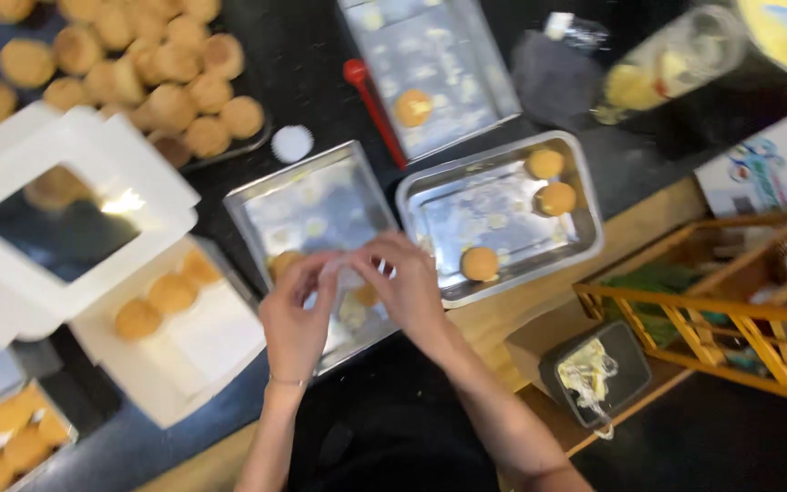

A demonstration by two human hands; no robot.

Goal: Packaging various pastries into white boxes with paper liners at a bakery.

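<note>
My left hand [298, 314] and my right hand [407, 287] meet over a steel tray [307, 205], fingertips pinched together on a small pale paper cup that is blurred and mostly hidden. A round golden pastry [282, 263] lies in the tray just beyond my left thumb. To the left, an open white box [202, 342] holds three pastries, the nearest one [172, 293] close to my left hand. Its windowed lid [66, 219] stands open behind it.
A second steel tray [585, 246] to the right holds three pastries. A third tray [439, 68] lies behind, beside a red-handled tool [371, 105]. A heap of pastries [152, 77] fills the back left. A yellow wooden rack [730, 310] and a small black bin [594, 374] stand right.
</note>
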